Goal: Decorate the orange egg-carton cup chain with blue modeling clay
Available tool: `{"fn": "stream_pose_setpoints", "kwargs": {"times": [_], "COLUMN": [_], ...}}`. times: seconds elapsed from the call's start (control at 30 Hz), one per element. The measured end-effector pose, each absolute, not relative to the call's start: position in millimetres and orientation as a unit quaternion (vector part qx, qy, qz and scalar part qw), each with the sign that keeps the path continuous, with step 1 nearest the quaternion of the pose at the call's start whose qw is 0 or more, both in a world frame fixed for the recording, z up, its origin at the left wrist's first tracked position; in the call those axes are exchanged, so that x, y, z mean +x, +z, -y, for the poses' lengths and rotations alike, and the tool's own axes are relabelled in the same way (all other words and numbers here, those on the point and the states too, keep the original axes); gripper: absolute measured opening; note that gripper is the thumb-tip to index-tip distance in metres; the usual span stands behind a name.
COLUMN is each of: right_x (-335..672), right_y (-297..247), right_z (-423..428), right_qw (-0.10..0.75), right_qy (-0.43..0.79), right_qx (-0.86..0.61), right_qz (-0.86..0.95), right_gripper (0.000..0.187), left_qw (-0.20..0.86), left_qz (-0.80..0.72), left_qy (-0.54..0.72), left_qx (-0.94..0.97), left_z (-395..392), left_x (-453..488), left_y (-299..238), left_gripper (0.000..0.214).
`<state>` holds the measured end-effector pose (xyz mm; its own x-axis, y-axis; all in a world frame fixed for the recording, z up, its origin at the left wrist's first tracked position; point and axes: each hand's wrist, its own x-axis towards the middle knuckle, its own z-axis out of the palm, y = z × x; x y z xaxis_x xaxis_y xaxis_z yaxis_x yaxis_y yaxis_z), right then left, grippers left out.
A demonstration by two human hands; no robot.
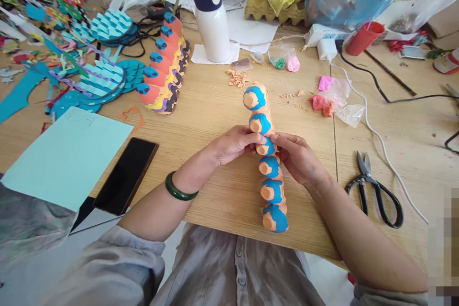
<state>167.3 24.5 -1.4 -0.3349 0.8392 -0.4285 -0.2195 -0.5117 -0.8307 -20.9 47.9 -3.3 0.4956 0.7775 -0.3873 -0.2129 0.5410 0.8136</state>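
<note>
A long bumpy strip like a piece of egg carton [276,196], covered in orange clay with blue patches on its bumps, stretches from the table's front edge toward its middle. My left hand [234,145] grips it from the left, with the thumb pressed on the blue of the third bump. From the right my right hand [296,155] holds the same strip, thumb at its edge and fingers partly hidden behind it. Beyond the far end lie orange clay crumbs [236,78]. A finished-looking strip in orange, yellow, purple and black [165,74] rests to the left.
Black-handled scissors [373,191] lie right of my right hand, near a white cable [373,124]. A phone [126,175] and light green paper [68,153] are at left. A white bottle [211,24] stands behind; clay in plastic wrap [324,100] sits at right.
</note>
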Motion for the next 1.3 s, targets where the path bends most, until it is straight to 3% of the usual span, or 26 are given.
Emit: {"fn": "stream_pose_setpoints", "kwargs": {"times": [0.2,0.4,0.97,1.3], "right_x": [164.9,163.2,168.2,167.4], "right_y": [-2.3,-1.6,-0.9,2.4], "right_z": [-30.5,-28.1,-32.2,-27.9], "right_qw": [0.381,0.378,0.370,0.361], "right_qy": [0.765,0.775,0.783,0.776], "right_qx": [-0.438,-0.413,-0.421,-0.435], "right_qz": [0.278,0.294,0.267,0.280], "right_gripper": [0.020,0.028,0.022,0.020], "left_qw": [0.804,0.811,0.825,0.820], "left_qz": [-0.351,-0.324,-0.287,-0.312], "left_qy": [0.348,0.343,0.343,0.315], "left_qx": [0.331,0.346,0.345,0.362], "left_z": [-50.8,-50.9,-49.3,-47.8], "left_x": [-20.3,-16.1,-20.7,-18.6], "left_y": [1.1,-6.7,0.8,7.4], "left_gripper": [0.031,0.037,0.023,0.029]}}
